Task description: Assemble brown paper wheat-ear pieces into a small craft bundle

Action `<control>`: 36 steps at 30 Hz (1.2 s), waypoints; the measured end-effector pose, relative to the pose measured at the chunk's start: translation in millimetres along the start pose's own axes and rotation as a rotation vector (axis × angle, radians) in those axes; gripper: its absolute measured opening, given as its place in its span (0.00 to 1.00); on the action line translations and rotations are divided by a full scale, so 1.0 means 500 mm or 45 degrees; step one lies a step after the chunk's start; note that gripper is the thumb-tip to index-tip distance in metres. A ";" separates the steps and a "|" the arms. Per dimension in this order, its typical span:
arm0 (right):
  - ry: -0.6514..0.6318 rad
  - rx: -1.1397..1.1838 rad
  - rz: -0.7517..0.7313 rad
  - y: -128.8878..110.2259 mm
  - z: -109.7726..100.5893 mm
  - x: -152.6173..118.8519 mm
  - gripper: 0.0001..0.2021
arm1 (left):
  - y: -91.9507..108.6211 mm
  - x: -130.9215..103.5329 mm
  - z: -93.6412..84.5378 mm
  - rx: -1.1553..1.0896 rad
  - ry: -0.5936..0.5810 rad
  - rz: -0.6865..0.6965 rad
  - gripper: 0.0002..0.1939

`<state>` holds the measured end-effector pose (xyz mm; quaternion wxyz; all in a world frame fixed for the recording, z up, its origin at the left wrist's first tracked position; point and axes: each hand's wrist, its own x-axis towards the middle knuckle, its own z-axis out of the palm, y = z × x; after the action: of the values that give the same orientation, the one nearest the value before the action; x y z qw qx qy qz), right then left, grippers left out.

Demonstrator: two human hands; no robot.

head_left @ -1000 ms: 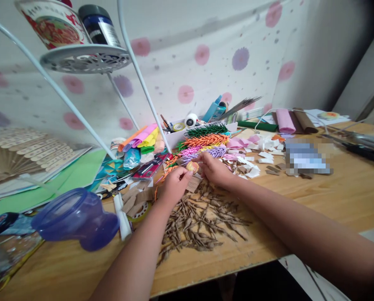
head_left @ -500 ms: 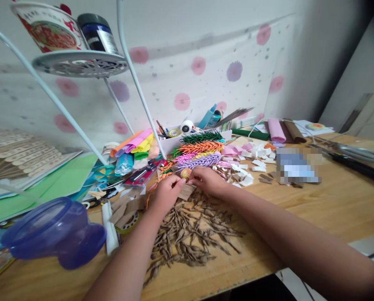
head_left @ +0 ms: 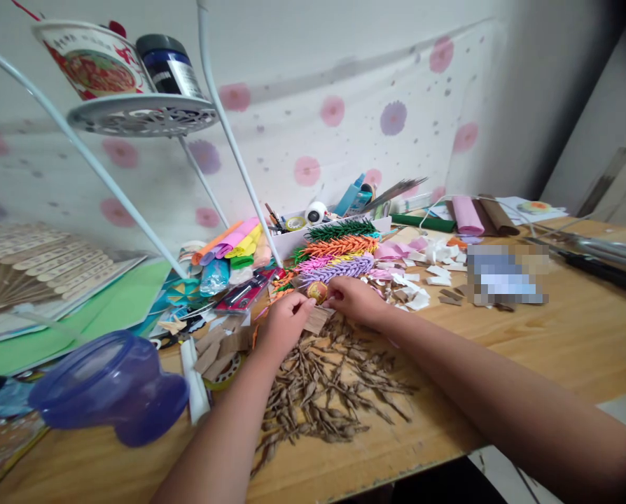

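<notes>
My left hand (head_left: 286,322) is closed in a pinch, its fingertips at the upper edge of a brown piece of crepe paper (head_left: 318,320). Close by on the right, my right hand (head_left: 356,302) also pinches, fingertips a short way from the left ones. What lies between the fingers is small and partly hidden; it looks like brown crepe paper. Below both hands, many twisted brown paper strands (head_left: 323,392) with thicker knots are spread over the wooden table. Just beyond the fingers sit a round yellowish item (head_left: 318,291) and bundles of purple (head_left: 339,271) and orange (head_left: 339,245) twisted paper.
To the left stand a purple translucent plastic container (head_left: 108,392), a tape roll (head_left: 229,371) and a white metal rack (head_left: 145,115) holding a paper cup (head_left: 95,63) and a dark jar (head_left: 169,66). White paper scraps (head_left: 418,297) and crepe paper rolls (head_left: 468,215) lie on the right.
The view has shifted slightly, so everything appears a little farther right. Both hands keep nearly the same pinched pose over the brown paper.
</notes>
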<state>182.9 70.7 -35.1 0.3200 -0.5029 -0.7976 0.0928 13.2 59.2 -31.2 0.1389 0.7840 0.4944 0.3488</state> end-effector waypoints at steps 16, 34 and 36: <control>-0.081 0.084 -0.033 0.002 -0.009 0.001 0.17 | 0.002 -0.001 -0.004 0.000 -0.005 0.043 0.14; -0.225 -0.040 -0.086 0.012 -0.012 0.003 0.16 | 0.006 -0.001 -0.005 0.019 -0.009 0.059 0.14; -0.236 -0.072 -0.049 0.010 -0.015 0.003 0.19 | 0.007 -0.001 -0.005 0.034 -0.011 0.062 0.14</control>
<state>190.8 73.3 -31.0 0.2323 -0.4856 -0.8355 0.1103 13.5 57.0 -27.6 0.1220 0.7990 0.4791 0.3422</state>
